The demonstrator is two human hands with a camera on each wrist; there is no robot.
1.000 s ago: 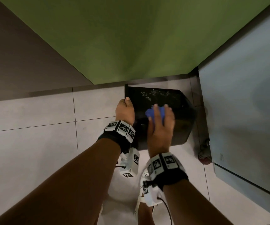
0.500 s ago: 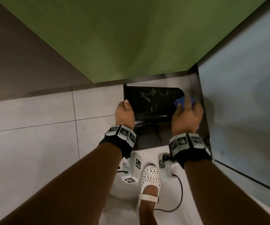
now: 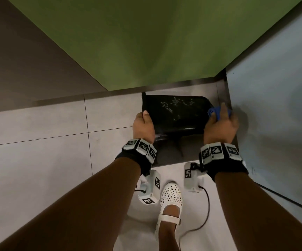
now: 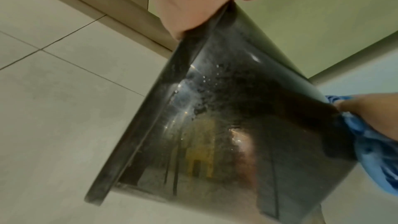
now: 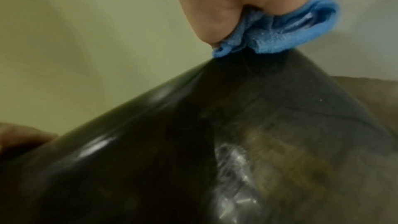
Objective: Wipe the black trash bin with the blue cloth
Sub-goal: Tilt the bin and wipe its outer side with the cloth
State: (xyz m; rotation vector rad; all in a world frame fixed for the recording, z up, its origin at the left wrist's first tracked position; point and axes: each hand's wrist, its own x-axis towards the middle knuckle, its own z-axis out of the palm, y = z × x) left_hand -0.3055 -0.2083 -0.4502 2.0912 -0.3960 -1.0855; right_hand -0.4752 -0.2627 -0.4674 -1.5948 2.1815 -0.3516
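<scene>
The black trash bin (image 3: pixel 175 115) stands on the tiled floor in the corner, its glossy top spotted with droplets. My left hand (image 3: pixel 144 126) grips the bin's near left edge, thumb on top; the left wrist view shows the same hold (image 4: pixel 193 4) on the bin (image 4: pixel 226 125). My right hand (image 3: pixel 219 124) holds the bunched blue cloth (image 3: pixel 217 112) against the bin's far right corner. From the right wrist, the cloth (image 5: pixel 269 37) is pinched under my fingers (image 5: pixel 206 14) and touches the bin's edge (image 5: pixel 237 77).
A green wall (image 3: pixel 137 42) rises behind the bin and a pale blue panel (image 3: pixel 277 115) stands close on the right. Grey floor tiles (image 3: pixel 46 160) spread to the left. My foot in a white shoe (image 3: pixel 170 200) is just in front of the bin.
My right hand with the blue cloth has swept from the middle of the bin's top to its far right corner. The left hand has kept its hold on the left edge.
</scene>
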